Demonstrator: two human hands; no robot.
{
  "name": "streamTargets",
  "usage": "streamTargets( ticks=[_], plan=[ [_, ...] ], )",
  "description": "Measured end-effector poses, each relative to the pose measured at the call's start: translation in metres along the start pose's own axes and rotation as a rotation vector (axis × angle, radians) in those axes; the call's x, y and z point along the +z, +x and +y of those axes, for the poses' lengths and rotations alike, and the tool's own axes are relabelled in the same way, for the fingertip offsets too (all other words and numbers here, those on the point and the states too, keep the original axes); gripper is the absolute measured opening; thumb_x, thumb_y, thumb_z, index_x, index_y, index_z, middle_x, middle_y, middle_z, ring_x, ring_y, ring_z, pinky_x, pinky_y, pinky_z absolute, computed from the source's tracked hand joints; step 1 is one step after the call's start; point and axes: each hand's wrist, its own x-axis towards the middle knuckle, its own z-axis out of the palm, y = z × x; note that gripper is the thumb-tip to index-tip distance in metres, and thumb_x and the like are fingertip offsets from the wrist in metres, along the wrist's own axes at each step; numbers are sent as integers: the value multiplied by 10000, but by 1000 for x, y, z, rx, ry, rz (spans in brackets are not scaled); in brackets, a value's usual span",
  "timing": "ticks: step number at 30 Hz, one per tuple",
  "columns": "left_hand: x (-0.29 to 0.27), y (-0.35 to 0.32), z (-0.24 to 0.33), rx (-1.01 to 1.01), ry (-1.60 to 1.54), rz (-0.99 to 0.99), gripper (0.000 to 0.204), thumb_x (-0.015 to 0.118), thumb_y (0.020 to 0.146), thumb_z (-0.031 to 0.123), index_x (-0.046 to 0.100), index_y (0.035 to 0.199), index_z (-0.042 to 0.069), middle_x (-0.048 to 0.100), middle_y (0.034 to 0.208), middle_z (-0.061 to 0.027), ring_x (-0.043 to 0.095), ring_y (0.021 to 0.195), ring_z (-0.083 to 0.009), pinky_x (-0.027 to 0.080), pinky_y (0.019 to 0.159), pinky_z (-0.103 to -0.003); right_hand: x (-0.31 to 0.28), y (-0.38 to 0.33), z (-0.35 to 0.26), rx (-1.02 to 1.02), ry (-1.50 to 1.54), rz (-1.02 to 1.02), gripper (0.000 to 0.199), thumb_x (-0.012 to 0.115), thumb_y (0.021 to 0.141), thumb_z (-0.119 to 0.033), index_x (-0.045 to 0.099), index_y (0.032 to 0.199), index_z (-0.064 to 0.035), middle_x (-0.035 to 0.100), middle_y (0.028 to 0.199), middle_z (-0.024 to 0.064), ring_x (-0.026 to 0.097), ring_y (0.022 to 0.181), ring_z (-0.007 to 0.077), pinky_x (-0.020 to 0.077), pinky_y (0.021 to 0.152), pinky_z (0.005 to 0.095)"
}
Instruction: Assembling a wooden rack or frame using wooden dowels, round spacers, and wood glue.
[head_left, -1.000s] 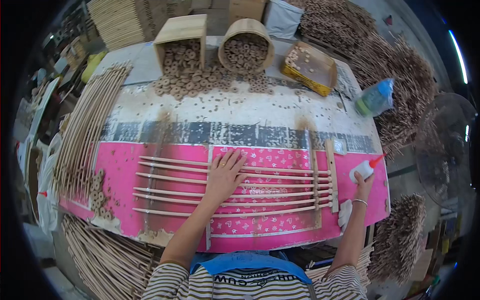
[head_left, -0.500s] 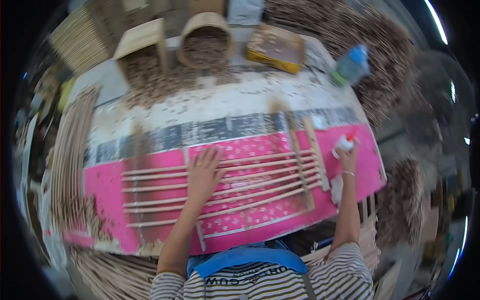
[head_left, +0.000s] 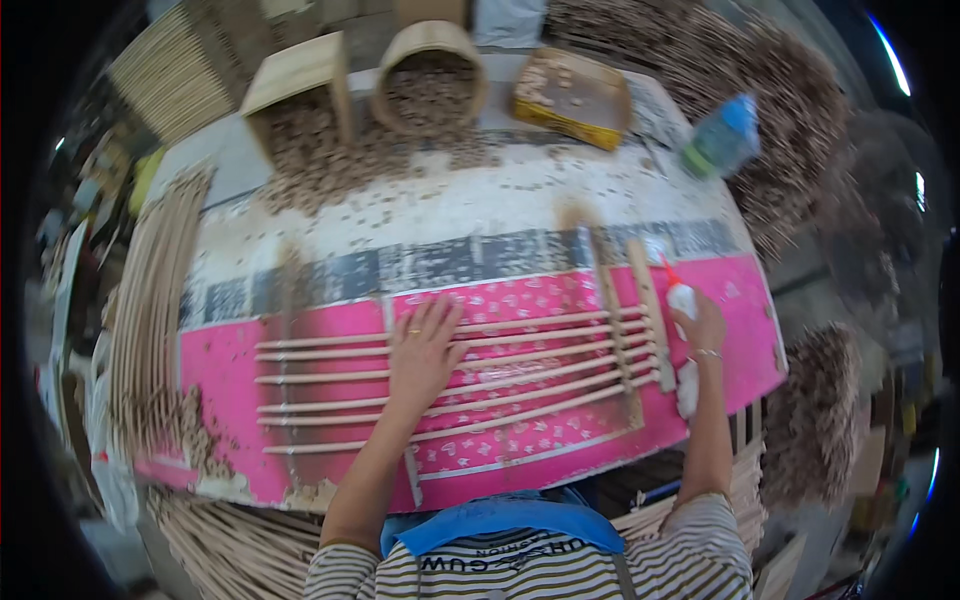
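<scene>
left hand (head_left: 422, 352): I see it flat, palm down, fingers spread wide, pressing on the rattan rods (head_left: 520, 375); grips nothing.
right hand (head_left: 703, 330): closed around a small white glue bottle (head_left: 681, 296); red nozzle points to about 11 o'clock.
rods: six or so thin rods side by side on the pink mat (head_left: 740, 300); long axis runs 9 to 3 o'clock, right ends tilted slightly up toward 2.
cross slats (head_left: 650, 312): two short wooden slats lie across the rods' right ends; long axis roughly 12 to 6, crossing the rods.
key relation: nozzle tip sits just beside the outer slat's top, at 3 o'clock of it; right hand is the nearer one, left hand is well apart at 9 o'clock.
table far side: square wooden box (head_left: 300, 75), round basket (head_left: 432, 60), both spilling small brown pieces; yellow tray (head_left: 572, 95); clear bottle with blue cap (head_left: 722, 135) at 1 o'clock.
left edge: bundle of long canes (head_left: 150, 300), axis 12 to 6.
</scene>
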Motion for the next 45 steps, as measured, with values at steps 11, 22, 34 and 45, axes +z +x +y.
streamTargets(
  ticks=[11, 22, 34, 45],
  plan=[
    [-13, 35, -37, -50, -265, -163, 600, 627, 1020, 437, 519, 1533, 145, 552, 1551, -136, 573, 1380, -329, 457, 1117, -526, -25, -61, -245, -619, 577, -185, 432, 769, 904, -139, 674, 1310, -27, 691, 1257, 151, 630, 1192, 350, 470, 1059, 452],
    [-17, 201, -272, -544, -117, 298, 474, 775, 893, 254, 675, 1342, 139, 659, 1293, -131, 652, 1169, -365, 556, 952, -477, -3, -58, -274, -558, 556, -197, 277, 754, 887, -93, 744, 1160, -45, 670, 1055, 110, 610, 1001, 323, 454, 893, 446],
    [-85, 108, -286, -379, -566, 433, 380, 774, 934, 212, 742, 1272, 41, 759, 1042, -92, 682, 884, -169, 549, 843, -316, 3, -45, -284, -515, 639, -302, 70, 693, 939, -45, 685, 994, -2, 640, 929, 120, 590, 881, 297, 440, 848, 394],
    [-148, -120, -246, -861, -866, 504, 412, 635, 1069, 295, 654, 1420, 80, 729, 1155, 17, 657, 1026, -82, 484, 862, -261, 2, -41, -279, -565, 672, -236, 75, 696, 944, -72, 696, 1004, -27, 640, 909, 113, 596, 901, 304, 429, 845, 411]
  ],
)
